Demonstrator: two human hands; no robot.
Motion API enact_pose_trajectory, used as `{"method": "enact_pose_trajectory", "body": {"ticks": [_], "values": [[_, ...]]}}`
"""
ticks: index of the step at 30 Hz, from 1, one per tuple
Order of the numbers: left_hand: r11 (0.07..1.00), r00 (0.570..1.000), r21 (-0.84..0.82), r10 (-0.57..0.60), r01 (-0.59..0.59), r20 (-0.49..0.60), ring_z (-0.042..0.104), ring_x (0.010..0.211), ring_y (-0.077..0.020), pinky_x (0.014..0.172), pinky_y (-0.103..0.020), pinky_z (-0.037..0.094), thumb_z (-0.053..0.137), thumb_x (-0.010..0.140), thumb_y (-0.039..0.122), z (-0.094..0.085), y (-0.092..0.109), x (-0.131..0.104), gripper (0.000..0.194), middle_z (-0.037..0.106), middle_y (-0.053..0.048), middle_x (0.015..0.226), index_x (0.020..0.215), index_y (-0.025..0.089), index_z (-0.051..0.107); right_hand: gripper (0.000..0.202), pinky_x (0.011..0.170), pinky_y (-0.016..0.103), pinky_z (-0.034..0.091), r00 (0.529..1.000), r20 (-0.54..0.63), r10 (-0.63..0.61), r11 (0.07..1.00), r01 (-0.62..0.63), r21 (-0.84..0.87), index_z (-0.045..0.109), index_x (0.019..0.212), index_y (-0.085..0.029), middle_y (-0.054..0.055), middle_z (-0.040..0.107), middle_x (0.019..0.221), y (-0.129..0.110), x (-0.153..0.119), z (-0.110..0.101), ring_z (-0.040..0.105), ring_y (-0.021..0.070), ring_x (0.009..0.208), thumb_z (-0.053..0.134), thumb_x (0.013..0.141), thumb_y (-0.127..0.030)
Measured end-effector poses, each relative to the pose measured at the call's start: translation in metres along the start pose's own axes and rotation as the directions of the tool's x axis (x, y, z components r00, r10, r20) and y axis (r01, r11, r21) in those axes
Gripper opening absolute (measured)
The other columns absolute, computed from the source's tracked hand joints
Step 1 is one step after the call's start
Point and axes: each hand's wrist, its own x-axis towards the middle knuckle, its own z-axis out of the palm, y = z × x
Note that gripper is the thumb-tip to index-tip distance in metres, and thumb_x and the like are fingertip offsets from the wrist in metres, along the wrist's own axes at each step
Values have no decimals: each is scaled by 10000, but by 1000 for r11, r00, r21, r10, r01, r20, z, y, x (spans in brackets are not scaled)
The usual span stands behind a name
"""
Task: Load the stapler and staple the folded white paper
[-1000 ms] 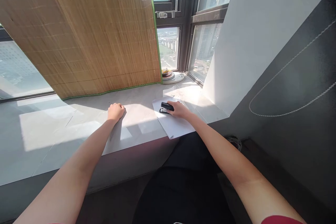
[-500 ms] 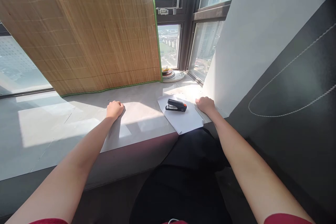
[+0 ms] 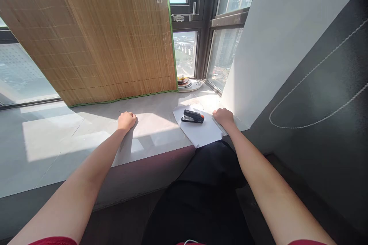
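Note:
A black stapler (image 3: 193, 116) with an orange-red part at its right end lies on white paper (image 3: 205, 134). The paper rests on the pale window sill (image 3: 155, 138), one corner at the front edge. Left of the paper, my left hand (image 3: 127, 121) sits on the sill as a loose fist, with nothing visible in it. My right hand (image 3: 223, 118) is also closed into a fist, close to the paper's right side and apart from the stapler. Neither hand touches the stapler.
Stacked plates (image 3: 185, 83) stand in the window corner. A bamboo blind (image 3: 115, 38) with green edging hangs down to the sill on the left. A white wall (image 3: 264, 42) and a looped bead cord (image 3: 299, 127) are on the right.
The view has shifted slightly. My hands hold nearly the same places, and the stapler and paper have not moved.

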Motion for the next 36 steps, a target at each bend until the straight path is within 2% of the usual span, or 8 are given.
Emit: {"method": "enact_pose_trajectory", "body": {"ticks": [12,16,19,21,23,25,32,36], "values": [[999,1000,-50,-2,2,-1,648,1216,-432,1038,-495,515,445,996,272,-2,2,-2,363,724,-279,1253,957,135,779,467,857,347,512,1000,6,11,1000,-11,6,833,1197,-92,237,789,1174,1,0,0,765,334,1121,423,1105,-294],[999,1000,-36,-5,5,0,656,1204,-412,1037,-482,521,416,1010,274,-3,2,-3,387,732,-264,1234,946,141,774,479,846,368,509,998,7,-70,997,69,34,833,1093,-122,211,787,1098,-13,12,-6,750,320,1034,398,1112,-321],[1000,1000,-17,0,0,-14,666,1181,-413,1010,-480,532,410,1002,275,-3,2,-3,392,738,-259,1214,931,152,776,484,956,385,519,960,-131,-248,955,265,134,766,1287,-143,193,761,1296,-43,31,-8,712,304,1153,333,1124,-285],[1000,1000,-9,9,-9,-24,675,1170,-417,989,-481,541,413,998,273,-2,1,-3,392,741,-255,1195,927,160,782,482,1112,395,488,878,-161,-451,860,476,186,637,1504,-154,170,641,1570,-67,47,-4,625,286,1376,384,1110,-268],[1000,1000,-7,9,-9,-27,683,1159,-422,976,-489,546,414,1000,270,-1,1,-3,393,740,-255,1175,925,161,784,537,1245,380,410,770,-72,-634,743,632,220,546,1609,-183,116,511,1727,-89,61,3,501,242,1548,465,1086,-270],[1000,1000,-9,3,-4,-24,686,1153,-424,973,-495,546,417,1006,265,2,0,-2,387,738,-254,1162,920,159,780,552,1323,371,325,702,36,-711,689,686,234,524,1638,-212,75,458,1774,-105,69,11,410,206,1632,465,1094,-285],[999,999,-52,-10,7,-54,682,1127,-411,940,-479,528,451,991,263,10,-4,5,314,733,-228,1097,812,182,696,578,1392,637,118,740,91,-666,743,647,171,440,1704,-196,141,322,1833,-179,43,23,270,285,1716,326,1148,-311],[914,992,-386,-121,123,29,653,829,-280,765,-371,513,506,974,328,7,-17,7,281,607,-75,746,711,235,536,571,1372,730,85,723,71,-687,716,659,230,447,1703,-236,123,315,1835,-259,5,22,267,313,1716,339,1168,-402]]}}
